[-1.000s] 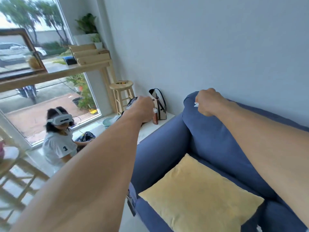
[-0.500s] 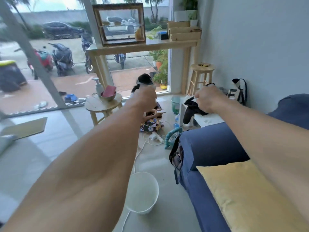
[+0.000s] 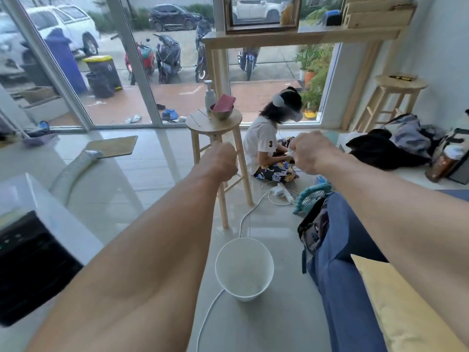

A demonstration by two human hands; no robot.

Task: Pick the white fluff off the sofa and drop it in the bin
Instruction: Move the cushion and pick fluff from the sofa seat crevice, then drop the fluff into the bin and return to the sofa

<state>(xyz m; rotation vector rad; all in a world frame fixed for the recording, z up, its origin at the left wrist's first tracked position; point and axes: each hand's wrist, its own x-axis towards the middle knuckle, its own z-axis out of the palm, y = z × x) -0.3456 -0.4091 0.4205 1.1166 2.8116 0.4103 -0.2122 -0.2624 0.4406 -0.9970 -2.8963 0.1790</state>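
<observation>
centrally, right hand (image 3: 309, 152) pinches white fluff (image 3: 291, 151), at 1 o'clock from the bin (image 3: 243, 255); left hand (image 3: 219, 161) curled, contents cannot be told; sofa (image 3: 342, 288) at 4 o'clock

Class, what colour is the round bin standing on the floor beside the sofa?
White, inside and out; the bin shows best in the head view.

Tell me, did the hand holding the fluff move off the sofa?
Yes. The right hand, pinching white fluff, left the sofa and now hangs past its arm, nearer the bin.
</observation>
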